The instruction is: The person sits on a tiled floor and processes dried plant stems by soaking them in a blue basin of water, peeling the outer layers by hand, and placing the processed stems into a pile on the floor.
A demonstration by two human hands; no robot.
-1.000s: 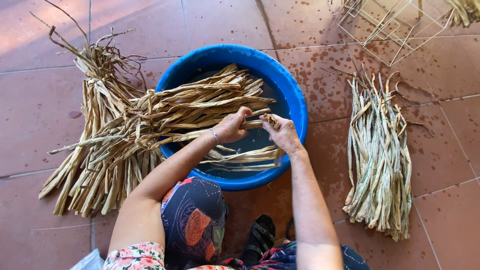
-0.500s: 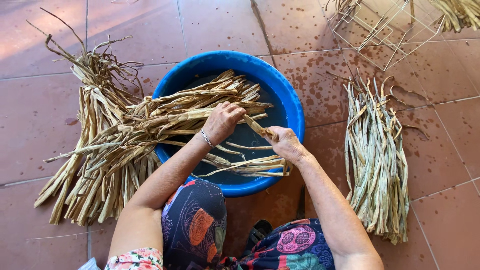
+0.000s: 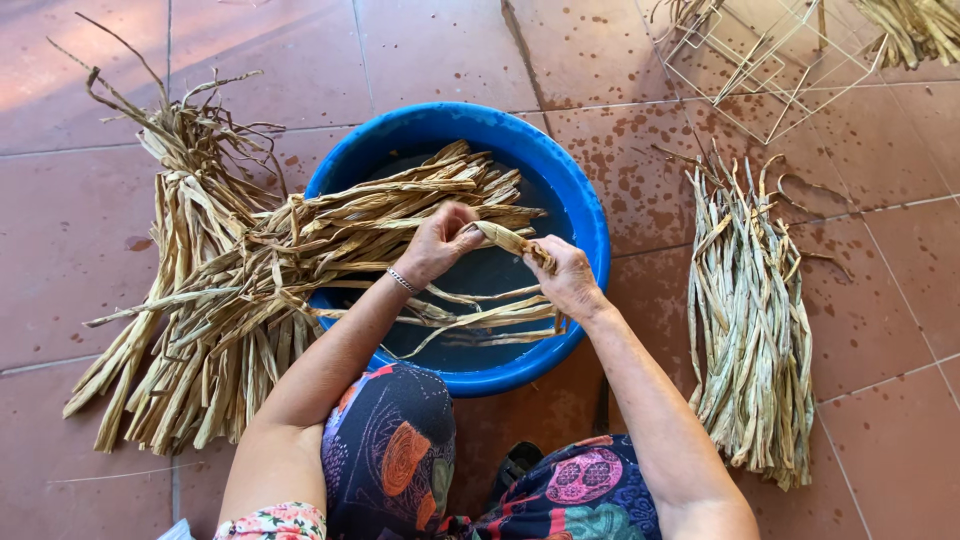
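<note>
Over the round blue plastic basin [image 3: 590, 215] on the reddish tiled floor [image 3: 60, 260], both hands meet on a single pale, flattened dried-leaf strip [image 3: 510, 240]. Left hand [image 3: 440, 243] has its fingers curled shut around one end of the strip, a thin bracelet [image 3: 402, 281] at the wrist; right hand [image 3: 567, 278] is closed over the other end, thumb pressed on top, so the strip runs taut and slightly slanted between them — just above the dark water inside the basin. Below the hands a few loose wet strips [image 3: 480, 315] lie across the water, one curling toward the near rim. A large bundle of dry tan leaf strips [image 3: 250, 300] lies partly in the basin and partly out of it, its upper ends resting over the far-left rim and its lower ends fanned out on the floor to the left. Well apart on the right, a narrower bundle of greenish-grey strips [image 3: 750, 320] lies lengthwise on the wet-spotted tiles. At the top right stands a thin wire frame [image 3: 775, 60] — with more leaf strips beside it at the corner. A patterned dark garment [image 3: 390, 460] covers the person's knees at the bottom edge.
</note>
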